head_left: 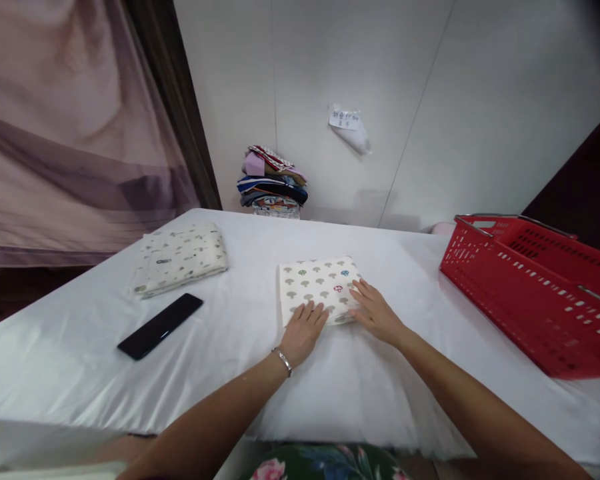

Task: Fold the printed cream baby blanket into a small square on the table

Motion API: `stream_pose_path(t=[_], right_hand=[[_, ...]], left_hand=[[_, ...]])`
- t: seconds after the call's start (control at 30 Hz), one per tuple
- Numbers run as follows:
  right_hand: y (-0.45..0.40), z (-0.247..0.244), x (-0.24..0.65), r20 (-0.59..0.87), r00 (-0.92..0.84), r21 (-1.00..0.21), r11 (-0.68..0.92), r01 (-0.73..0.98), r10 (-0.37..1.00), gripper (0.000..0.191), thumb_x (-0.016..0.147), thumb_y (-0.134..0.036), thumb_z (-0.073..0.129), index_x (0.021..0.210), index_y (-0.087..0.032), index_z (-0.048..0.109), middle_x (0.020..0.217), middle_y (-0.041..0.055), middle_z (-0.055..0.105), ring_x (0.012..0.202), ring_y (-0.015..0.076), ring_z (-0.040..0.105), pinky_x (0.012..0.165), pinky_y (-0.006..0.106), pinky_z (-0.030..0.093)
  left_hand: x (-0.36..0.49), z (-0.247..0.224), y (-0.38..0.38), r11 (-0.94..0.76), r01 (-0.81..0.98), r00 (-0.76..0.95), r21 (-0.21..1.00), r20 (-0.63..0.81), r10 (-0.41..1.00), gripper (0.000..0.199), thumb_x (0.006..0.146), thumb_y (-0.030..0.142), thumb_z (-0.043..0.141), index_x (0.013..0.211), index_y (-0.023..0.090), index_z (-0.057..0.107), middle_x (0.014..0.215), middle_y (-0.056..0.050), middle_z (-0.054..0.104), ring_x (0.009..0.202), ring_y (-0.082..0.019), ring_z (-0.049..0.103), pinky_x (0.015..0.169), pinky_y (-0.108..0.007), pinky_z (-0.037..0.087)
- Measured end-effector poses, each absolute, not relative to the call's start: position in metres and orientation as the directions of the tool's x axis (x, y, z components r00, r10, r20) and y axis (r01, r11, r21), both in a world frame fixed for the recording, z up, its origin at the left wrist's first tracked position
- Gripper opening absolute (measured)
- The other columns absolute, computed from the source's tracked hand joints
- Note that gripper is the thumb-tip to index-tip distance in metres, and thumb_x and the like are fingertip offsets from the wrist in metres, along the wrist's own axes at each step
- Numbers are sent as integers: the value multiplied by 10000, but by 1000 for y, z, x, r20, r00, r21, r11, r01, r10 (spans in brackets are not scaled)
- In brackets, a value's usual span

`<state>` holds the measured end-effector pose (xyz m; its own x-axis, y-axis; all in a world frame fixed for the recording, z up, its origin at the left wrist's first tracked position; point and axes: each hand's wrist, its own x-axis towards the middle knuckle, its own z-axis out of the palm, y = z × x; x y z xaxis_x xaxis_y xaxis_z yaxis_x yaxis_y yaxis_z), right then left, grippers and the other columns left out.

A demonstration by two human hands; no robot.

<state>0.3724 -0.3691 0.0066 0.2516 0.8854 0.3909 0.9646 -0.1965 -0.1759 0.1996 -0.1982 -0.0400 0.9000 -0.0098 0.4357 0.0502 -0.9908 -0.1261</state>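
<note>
In the middle of the white-covered table lies a folded white cloth (316,285) with a print of grey mushrooms and a few coloured ones. My left hand (304,332) rests flat on its near edge, fingers stretched out, a silver bracelet at the wrist. On the cloth's right side lies my right hand (377,312), its fingers spread and touching the edge. Neither hand grips anything. A second folded cloth (183,259), white with a small greenish-grey print, sits to the left.
A black phone (161,326) lies left of my left arm. The red plastic basket (535,293) with metal handles stands at the right. Behind the white table (240,333) is a pile of folded clothes (273,183) by the wall. A curtain (80,147) hangs at the left.
</note>
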Motion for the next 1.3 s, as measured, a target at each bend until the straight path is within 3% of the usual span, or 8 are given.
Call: stream_pose_path(t=[0.3,0.47,0.63,0.77,0.93,1.07,1.17,1.3], right_hand=[[-304,-13,424,-36,504,-173,-502,848,863,581,875,-553,253,1347,-227,345,1461,107,207,1343,285,131,1007,531,227],[-302,-13,423,9,482,-128,-477,870,876,587,868,-575,248,1334,-236,361,1457,116,214,1339,297,141,1002,564,192],[-266,-4,417,57,378,-85,-373,924,924,621,875,-565,230,1389,-219,265,1476,91,151,1355,245,75,1058,497,110],[-242,-17,427,-30,452,-105,-453,885,891,644,862,-587,228,1388,-219,273,1472,81,168,1348,273,105,1048,530,108],[-239,-18,426,-8,447,-113,-445,888,894,648,857,-598,225,1376,-219,310,1464,96,195,1341,294,129,1037,545,122],[-220,-3,402,28,314,-107,-309,945,949,657,858,-608,181,1408,-251,218,1486,52,98,1359,241,40,1062,506,53],[-197,-4,390,-45,213,-121,-217,969,976,658,856,-614,157,1416,-269,180,1489,4,62,1362,212,11,1071,479,22],[-182,-10,388,-140,240,-127,-258,958,961,674,848,-619,171,1416,-256,189,1490,-1,42,1361,234,4,1065,491,3]], left_hand=[[203,-45,-193,-993,66,914,-100,406,20,454,846,60,334,1253,222,452,1294,-63,489,1233,-222,390,1006,-439,308],[202,-49,-193,-995,55,908,-82,418,16,434,850,70,349,1244,216,458,1300,-52,484,1235,-230,383,1016,-433,285],[204,-48,-189,-998,34,921,-47,389,13,414,874,112,337,1252,241,449,1301,-15,485,1230,-224,385,1010,-408,290],[204,-51,-183,-1000,12,932,-22,362,3,420,884,137,335,1282,250,414,1316,-12,469,1248,-208,359,1026,-395,262],[205,-55,-180,-1000,0,931,0,365,0,430,885,146,337,1299,247,394,1335,-18,445,1258,-217,338,1029,-402,247],[206,-54,-179,-999,-19,934,33,356,-5,417,891,166,334,1295,244,398,1325,-11,455,1251,-225,339,1024,-393,248],[207,-52,-177,-999,-19,937,51,350,1,404,897,172,328,1290,231,405,1328,-19,450,1250,-219,337,1028,-393,237],[206,-51,-175,-998,15,930,59,365,36,393,901,184,328,1282,228,414,1326,-28,451,1251,-215,335,1040,-415,214]])
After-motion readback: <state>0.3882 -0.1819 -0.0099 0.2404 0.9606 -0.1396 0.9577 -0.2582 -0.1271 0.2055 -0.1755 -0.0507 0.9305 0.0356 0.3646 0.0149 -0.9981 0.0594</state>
